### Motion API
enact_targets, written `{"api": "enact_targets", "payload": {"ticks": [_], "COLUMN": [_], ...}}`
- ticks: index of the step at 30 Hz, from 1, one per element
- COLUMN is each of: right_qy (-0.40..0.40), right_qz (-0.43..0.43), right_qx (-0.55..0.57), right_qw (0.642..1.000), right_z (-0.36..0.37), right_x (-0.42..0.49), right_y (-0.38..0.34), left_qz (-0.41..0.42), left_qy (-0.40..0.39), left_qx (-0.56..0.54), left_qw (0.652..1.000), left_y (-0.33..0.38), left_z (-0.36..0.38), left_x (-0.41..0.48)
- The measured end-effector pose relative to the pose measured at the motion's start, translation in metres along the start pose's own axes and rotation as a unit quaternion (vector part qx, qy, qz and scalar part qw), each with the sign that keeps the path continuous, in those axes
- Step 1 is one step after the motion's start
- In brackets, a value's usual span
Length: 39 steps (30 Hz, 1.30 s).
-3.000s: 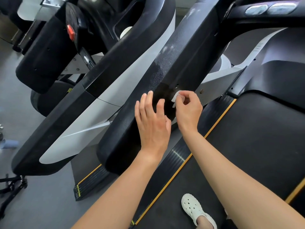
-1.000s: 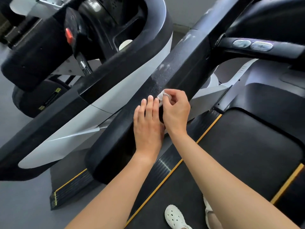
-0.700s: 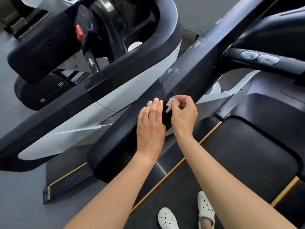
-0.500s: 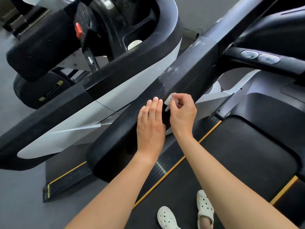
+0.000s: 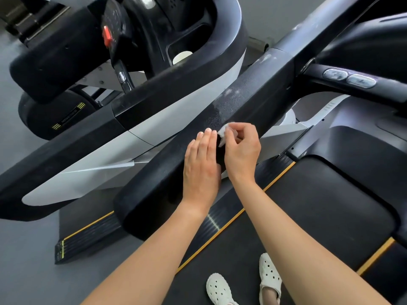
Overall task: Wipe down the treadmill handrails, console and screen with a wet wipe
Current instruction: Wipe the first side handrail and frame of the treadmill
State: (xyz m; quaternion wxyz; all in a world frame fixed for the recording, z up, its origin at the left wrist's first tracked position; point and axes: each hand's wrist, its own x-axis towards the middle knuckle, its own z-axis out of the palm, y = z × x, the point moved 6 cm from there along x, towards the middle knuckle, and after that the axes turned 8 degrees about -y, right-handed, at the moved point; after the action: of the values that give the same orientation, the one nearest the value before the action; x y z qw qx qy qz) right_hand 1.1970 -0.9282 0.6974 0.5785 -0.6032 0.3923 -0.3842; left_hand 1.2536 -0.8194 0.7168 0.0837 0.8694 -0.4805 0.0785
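Observation:
The black left handrail [image 5: 154, 183] of the treadmill runs diagonally from the lower left up to the console at the upper right. Dusty pale smears show on it above the hands. My left hand [image 5: 201, 166] lies flat on the rail with its fingers straight and together. Just right of it, my right hand [image 5: 241, 150] pinches a small crumpled white wet wipe [image 5: 222, 130] against the rail's top. Two oval silver buttons [image 5: 349, 77] sit on the crossbar at the upper right. The screen is out of view.
A second treadmill stands at the left, with a grey and black handrail [image 5: 154, 111], a red stop button [image 5: 107, 36] and a white cup [image 5: 182, 57] in its holder. The black belt [image 5: 308, 216] with yellow edge lines lies below. My feet in white clogs [image 5: 219, 289] stand on it.
Over three seconds both hands slid a little up the rail with the wipe. In the last half second they have barely moved.

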Motion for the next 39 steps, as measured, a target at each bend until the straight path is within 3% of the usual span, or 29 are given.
{"api": "enact_targets", "payload": {"ticks": [3, 10, 17, 25, 29, 32, 39], "right_qy": [0.02, 0.016, 0.049, 0.083, 0.101, 0.043, 0.077], "right_qz": [0.041, -0.048, 0.091, -0.002, 0.078, 0.178, 0.132], "right_qx": [0.011, 0.018, 0.004, -0.004, -0.017, -0.049, 0.011], "right_qw": [0.999, 0.999, 0.995, 0.997, 0.992, 0.982, 0.988], "right_z": [-0.003, 0.008, -0.008, -0.003, -0.007, -0.013, -0.013], "right_x": [-0.001, 0.001, -0.007, -0.004, -0.004, -0.003, -0.001], "right_y": [0.008, -0.023, 0.038, 0.023, 0.065, 0.098, 0.095], "left_qz": [0.0, -0.004, 0.007, 0.006, 0.049, 0.034, 0.011], "left_qy": [-0.006, 0.0, -0.013, -0.021, -0.028, -0.025, 0.004], "left_qx": [0.001, -0.005, 0.041, 0.069, 0.093, 0.119, 0.127], "left_qw": [1.0, 1.0, 0.999, 0.997, 0.994, 0.992, 0.992], "left_y": [0.0, 0.001, 0.001, 0.012, 0.019, 0.016, 0.019], "left_z": [0.001, 0.001, 0.005, 0.008, 0.004, 0.004, 0.016], "left_x": [0.0, 0.0, -0.003, -0.005, 0.002, 0.006, 0.01]}}
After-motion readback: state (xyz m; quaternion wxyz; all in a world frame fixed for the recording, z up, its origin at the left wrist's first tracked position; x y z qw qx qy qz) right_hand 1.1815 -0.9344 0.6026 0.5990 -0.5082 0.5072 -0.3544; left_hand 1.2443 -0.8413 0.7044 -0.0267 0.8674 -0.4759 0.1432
